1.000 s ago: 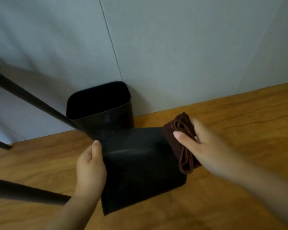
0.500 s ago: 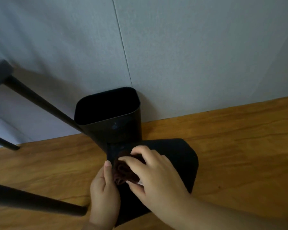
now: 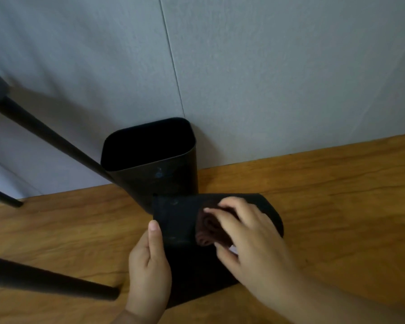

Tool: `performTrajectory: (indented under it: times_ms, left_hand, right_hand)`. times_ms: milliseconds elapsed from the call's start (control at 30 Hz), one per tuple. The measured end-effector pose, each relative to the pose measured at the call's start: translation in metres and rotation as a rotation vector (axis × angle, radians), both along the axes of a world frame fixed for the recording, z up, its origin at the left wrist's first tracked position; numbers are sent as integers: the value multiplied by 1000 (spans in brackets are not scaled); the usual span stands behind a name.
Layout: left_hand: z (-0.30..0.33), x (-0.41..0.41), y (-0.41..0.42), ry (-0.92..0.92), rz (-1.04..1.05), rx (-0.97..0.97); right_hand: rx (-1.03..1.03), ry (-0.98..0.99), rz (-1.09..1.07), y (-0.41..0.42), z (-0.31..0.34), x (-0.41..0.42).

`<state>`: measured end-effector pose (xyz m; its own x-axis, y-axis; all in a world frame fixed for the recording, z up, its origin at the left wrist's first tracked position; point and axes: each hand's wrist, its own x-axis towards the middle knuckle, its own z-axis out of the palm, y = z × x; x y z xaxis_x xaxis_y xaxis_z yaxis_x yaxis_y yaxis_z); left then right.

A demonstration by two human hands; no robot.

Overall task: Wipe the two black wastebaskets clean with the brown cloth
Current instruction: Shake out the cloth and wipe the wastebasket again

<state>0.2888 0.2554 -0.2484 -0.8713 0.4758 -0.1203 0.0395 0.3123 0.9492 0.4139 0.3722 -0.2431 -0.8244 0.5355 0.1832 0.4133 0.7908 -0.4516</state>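
Wastebaskets, two in number and both black, are on the wooden floor (image 3: 337,206) at the foot of a grey wall (image 3: 267,78). The upright wastebasket (image 3: 154,174) stands against the wall with its open mouth upward; a pale smudge shows on its near face. The tipped wastebasket (image 3: 180,220) lies on its side just in front of the upright one, its base end toward the upright one and its wider end toward the person; whether the two touch cannot be told.

The left hand (image 3: 149,265) grips the left edge of the tipped wastebasket, thumb laid along the top face and pointing away from the person, the remaining fingers hidden under the edge. The right hand (image 3: 248,244) holds the brown cloth (image 3: 208,228), bunched into folds, and presses it against the upper face of the tipped wastebasket near its middle; the fingers (image 3: 216,212) are curled over the cloth, with the thumb below it. A small pale patch shows at the cloth's lower edge beside the thumb; what it is cannot be told.

Dark furniture legs (image 3: 52,136) cross the left side of the view, one passing in front of the upright wastebasket's left corner, another (image 3: 45,279) ending on the floor just left of the left wrist.
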Motion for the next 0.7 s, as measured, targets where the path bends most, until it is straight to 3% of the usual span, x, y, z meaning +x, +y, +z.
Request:
performTrajectory:
  times_ms: [67, 233, 300, 400, 567, 700]
  left_hand:
    - [-2, -3, -3, 22, -18, -17]
    - [2, -7, -7, -52, -77, -4]
    - [6, -9, -7, -97, -115, -13]
    - [6, -12, -9, -62, -160, -40]
    - [-8, -2, -19, 156, -234, -70]
    - [-15, 0, -27, 299, -295, -79]
  right_hand:
    - [13, -16, 42, 1, 2, -1]
    - [-51, -91, -274, 44, -8, 20]
    - [-40, -113, -301, 46, -8, 26]
    - [-46, -93, -161, 29, 1, 23]
    - [-125, 39, 170, -9, 26, -12]
    - [-61, 125, 144, -13, 26, -40]
